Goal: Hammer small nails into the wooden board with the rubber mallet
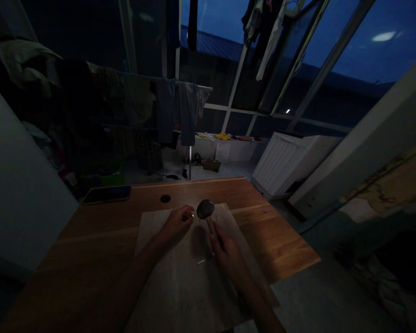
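My right hand (226, 253) is wrapped round the wooden handle of a mallet (205, 209). Its dark, rounded head is raised above a pale wooden board (180, 286), and a shadow falls on the board below. Left of the mallet head, my left hand (179, 221) is closed over the board's far part, thumb and fingers pinched together. A tiny bright glint shows at those fingertips, too small to name. A thin, shiny nail-like piece (201, 262) lies on the board between my forearms.
The board lies on a wooden table (280, 236) with a round hole (165, 198) near its far edge. A phone (107, 194) rests at the far left. Beyond the table are a clothes rack with hanging trousers (187, 111) and a white ribbed unit (280, 162). The room is dim.
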A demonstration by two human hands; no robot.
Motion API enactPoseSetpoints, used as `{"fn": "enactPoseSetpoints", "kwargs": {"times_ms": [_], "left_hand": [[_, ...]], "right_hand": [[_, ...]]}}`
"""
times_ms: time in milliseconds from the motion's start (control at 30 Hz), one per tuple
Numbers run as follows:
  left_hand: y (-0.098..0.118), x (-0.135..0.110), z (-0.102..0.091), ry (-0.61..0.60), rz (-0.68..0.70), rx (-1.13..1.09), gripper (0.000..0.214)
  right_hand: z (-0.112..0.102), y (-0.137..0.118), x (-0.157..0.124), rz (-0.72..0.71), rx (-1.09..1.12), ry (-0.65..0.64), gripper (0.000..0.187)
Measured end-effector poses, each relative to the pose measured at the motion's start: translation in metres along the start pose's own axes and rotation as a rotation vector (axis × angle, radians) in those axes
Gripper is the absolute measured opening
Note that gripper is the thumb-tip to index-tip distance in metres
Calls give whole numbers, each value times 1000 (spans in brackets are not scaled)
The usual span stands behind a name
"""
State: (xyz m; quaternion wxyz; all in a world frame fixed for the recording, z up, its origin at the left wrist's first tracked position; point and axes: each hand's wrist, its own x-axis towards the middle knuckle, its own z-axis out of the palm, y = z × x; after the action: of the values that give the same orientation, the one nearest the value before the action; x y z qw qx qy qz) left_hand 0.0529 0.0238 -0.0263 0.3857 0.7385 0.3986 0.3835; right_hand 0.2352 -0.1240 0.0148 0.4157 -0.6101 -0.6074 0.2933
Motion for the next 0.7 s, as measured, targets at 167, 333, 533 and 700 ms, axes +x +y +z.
{"fn": "enactPoseSetpoints", "kwargs": {"times_ms": [167,333,533,700], "left_hand": [[8,-2,-4,-31,21,-13,30],[6,-3,-3,-54,30,12,35],[8,0,-5,-45,1,88,36],[44,-8,-5,-266,188,296,15]], "right_hand": [[13,-12,8,8,-35,-108,59],[13,-12,7,35,-15,-74,59],[-13,-1,-9,44,39,-48,61],[-35,22,-31,120,-19,4,61]]}}
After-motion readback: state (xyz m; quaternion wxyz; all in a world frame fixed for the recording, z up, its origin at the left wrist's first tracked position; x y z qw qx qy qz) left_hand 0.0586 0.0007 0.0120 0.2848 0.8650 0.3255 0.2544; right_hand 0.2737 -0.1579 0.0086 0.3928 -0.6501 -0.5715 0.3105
